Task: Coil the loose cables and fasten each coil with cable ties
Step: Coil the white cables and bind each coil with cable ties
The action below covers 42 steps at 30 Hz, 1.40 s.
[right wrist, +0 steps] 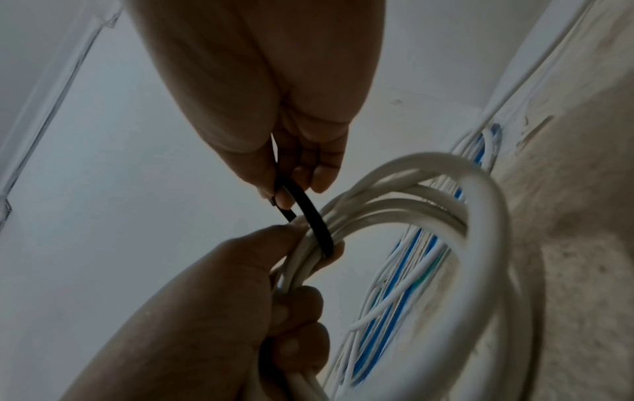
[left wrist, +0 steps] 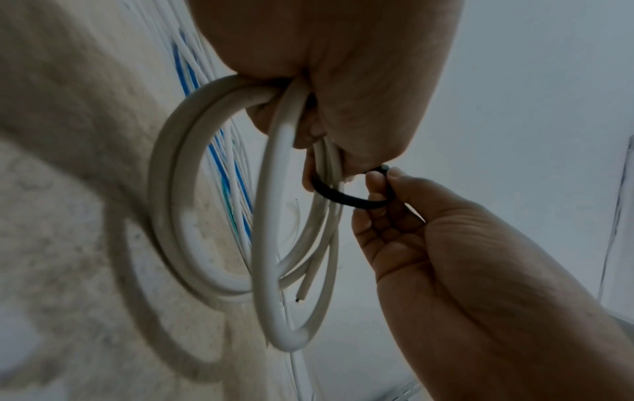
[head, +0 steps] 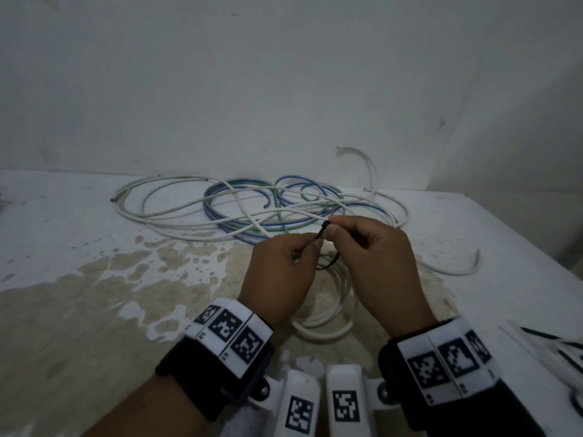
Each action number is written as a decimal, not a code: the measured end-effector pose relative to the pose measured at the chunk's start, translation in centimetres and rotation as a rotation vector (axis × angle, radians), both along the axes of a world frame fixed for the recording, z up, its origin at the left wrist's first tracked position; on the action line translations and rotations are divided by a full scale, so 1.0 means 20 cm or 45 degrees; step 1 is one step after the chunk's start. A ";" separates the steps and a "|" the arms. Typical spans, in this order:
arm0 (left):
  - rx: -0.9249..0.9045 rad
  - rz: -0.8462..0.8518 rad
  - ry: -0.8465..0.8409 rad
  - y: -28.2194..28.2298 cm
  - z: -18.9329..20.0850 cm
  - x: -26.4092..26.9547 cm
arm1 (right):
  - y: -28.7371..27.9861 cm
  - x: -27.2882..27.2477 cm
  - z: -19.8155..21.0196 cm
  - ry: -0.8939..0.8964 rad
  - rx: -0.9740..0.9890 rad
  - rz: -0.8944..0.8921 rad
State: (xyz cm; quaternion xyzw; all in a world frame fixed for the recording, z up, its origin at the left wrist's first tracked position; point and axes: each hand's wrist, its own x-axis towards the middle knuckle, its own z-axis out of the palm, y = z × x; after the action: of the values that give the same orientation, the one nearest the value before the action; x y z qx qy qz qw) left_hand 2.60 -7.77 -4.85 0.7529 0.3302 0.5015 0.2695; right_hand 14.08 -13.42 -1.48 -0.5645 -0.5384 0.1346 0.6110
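Both hands are bunched up mid-table, the left hand (head: 280, 272) and right hand (head: 375, 266) nearly touching, so there's no gap between them to get through. Right under them hangs the white coil (head: 328, 316) with the black cable tie (left wrist: 346, 199) looped round it. Behind them, the tangle of loose cables (head: 252, 206) sprawls across the back of the table (head: 79, 279) up to the wall (head: 284, 74), blocking a straight reach. One stray white cable end (head: 457, 269) lies off to the right. The left side of the table is open, stained surface, easy to come in from there.
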 end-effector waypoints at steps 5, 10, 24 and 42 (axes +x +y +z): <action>-0.007 -0.019 -0.005 0.00 0.00 0.00 | 0.00 0.00 0.00 0.006 -0.014 0.008; -0.019 -0.019 -0.022 0.00 0.00 0.00 | 0.01 0.00 0.00 -0.001 -0.077 -0.014; 0.116 -0.069 0.051 0.00 -0.01 0.00 | -0.02 0.02 0.03 0.037 -0.253 0.126; 0.117 -0.072 -0.015 -0.01 0.00 0.02 | -0.02 -0.01 0.02 -0.144 -0.080 -0.107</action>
State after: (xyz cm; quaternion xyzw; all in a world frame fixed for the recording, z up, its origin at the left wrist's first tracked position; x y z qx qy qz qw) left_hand 2.93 -7.95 -4.88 0.7706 0.2837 0.5128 0.2506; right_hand 13.78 -13.86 -1.03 -0.6122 -0.5435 0.0935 0.5666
